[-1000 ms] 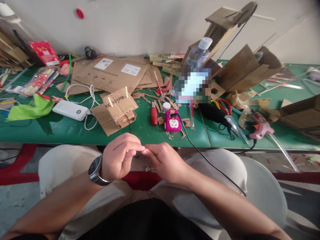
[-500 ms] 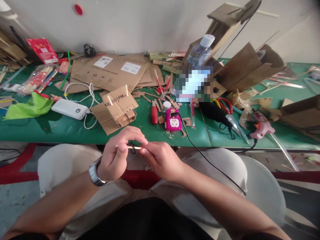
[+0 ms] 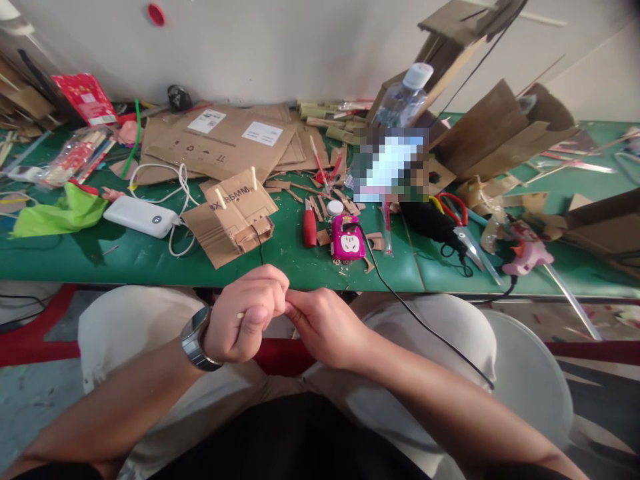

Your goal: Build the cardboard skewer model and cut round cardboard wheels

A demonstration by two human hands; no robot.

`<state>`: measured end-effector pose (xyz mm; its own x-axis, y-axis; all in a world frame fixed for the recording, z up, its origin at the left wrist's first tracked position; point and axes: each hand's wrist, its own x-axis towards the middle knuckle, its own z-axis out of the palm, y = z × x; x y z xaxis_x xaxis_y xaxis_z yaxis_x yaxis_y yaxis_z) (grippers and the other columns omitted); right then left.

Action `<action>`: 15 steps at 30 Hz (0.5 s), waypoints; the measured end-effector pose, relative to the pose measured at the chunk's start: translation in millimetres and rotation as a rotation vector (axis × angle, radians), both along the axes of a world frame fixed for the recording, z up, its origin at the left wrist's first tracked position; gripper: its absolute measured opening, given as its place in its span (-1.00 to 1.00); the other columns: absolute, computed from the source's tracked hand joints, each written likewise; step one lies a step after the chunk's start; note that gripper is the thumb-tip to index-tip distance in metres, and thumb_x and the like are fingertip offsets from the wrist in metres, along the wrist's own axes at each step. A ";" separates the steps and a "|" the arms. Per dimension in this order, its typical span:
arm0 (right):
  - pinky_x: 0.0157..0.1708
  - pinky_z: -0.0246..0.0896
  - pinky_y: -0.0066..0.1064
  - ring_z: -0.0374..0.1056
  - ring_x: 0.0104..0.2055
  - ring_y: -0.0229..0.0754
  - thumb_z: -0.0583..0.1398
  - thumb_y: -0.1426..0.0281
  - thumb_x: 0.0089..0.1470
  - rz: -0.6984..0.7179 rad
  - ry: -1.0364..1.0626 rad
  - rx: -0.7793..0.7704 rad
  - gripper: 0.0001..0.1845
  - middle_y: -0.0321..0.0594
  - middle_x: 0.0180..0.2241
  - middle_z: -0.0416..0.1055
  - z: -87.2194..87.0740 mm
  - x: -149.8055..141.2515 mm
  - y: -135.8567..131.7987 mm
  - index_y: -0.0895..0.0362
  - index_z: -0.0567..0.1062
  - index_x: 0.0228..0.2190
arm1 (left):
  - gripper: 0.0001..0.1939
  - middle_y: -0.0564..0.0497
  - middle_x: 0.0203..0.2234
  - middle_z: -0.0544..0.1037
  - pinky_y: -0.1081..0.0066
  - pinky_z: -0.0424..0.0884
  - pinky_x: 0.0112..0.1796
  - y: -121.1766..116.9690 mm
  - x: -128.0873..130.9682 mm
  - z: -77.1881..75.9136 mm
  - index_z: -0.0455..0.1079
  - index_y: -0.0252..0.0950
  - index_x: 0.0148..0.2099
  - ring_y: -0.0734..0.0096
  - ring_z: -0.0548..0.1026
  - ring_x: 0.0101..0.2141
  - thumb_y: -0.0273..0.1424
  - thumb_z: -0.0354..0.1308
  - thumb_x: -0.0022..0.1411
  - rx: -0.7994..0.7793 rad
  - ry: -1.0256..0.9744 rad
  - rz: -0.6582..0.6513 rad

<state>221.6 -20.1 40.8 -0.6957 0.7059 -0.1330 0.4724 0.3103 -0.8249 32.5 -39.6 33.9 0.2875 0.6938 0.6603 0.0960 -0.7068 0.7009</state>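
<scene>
Over my lap, just in front of the table edge, my two hands meet. My left hand point(image 3: 245, 317) is closed around a thin wooden stick point(image 3: 241, 315); only its pale end shows beside the thumb. My right hand point(image 3: 327, 327) is pinched shut against the left fingertips, where the stick's other end was visible a moment ago. Just beyond them stands a small cardboard piece point(image 3: 240, 207) with two pale sticks poking up. From it a black cord point(image 3: 259, 243) hangs down behind my left hand.
Nearby on the green table point(image 3: 125, 260) lie a red-handled knife point(image 3: 309, 227), a magenta socket adapter point(image 3: 348, 239), and a white power bank point(image 3: 140, 215). Scissors point(image 3: 470, 243) and a pink glue gun point(image 3: 527, 257) are at the right. Flat cardboard point(image 3: 215, 150) and a bottle point(image 3: 405, 100) stand farther back.
My left fingers opened, showing the stick and a loop of black cord near it, then curled shut around the stick again. My right hand has stayed nearly in place.
</scene>
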 end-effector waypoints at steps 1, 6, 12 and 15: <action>-0.39 -0.18 -0.36 0.12 -0.49 -0.31 0.10 0.36 0.49 -0.003 -0.027 -0.001 -0.64 -0.30 -0.49 0.38 -1.2 -0.9 0.1 0.14 0.49 -0.38 | -0.55 0.02 -0.56 0.34 0.21 0.47 -0.28 0.3 1.3 0.1 0.18 -0.21 -0.37 0.30 0.37 -0.40 -0.29 -0.15 0.67 0.056 0.073 -0.008; -0.43 -0.24 -0.37 -0.01 -0.54 -0.35 0.19 0.53 0.29 0.030 -0.065 -0.009 -0.63 -0.38 -0.58 0.22 -7.1 -1.5 3.7 0.11 0.24 -0.53 | -0.57 0.00 -0.52 0.39 0.21 0.47 -0.23 2.8 4.2 0.6 0.19 -0.20 -0.33 0.26 0.39 -0.34 -0.25 -0.15 0.67 0.199 0.253 -0.021; -0.42 -0.08 -0.42 0.14 -0.50 -0.29 0.05 0.34 0.49 -0.040 0.129 0.027 -0.76 -0.33 -0.44 0.43 -3.3 3.1 7.6 0.09 0.42 -0.25 | -0.54 -0.06 -0.38 0.53 0.20 0.48 -0.07 6.4 -5.9 5.1 0.33 -0.23 -0.29 0.23 0.43 -0.19 -0.19 -0.15 0.68 0.253 0.309 0.092; -0.35 0.10 -0.45 0.37 -0.38 -0.24 0.07 0.40 0.45 -0.053 0.221 0.034 -0.82 -0.25 -0.31 0.55 -6.8 3.4 8.1 0.08 0.48 -0.16 | -0.50 -0.11 -0.25 0.59 0.17 0.48 -0.01 7.7 -7.9 5.0 0.46 -0.23 -0.20 0.18 0.44 -0.10 -0.15 -0.18 0.68 0.283 0.386 0.151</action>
<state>225.0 -12.0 34.0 -0.6672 0.7436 0.0431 0.2981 0.3196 -0.8994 24.6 -31.9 39.0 0.4586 0.5552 0.6938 0.4265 -0.8225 0.3763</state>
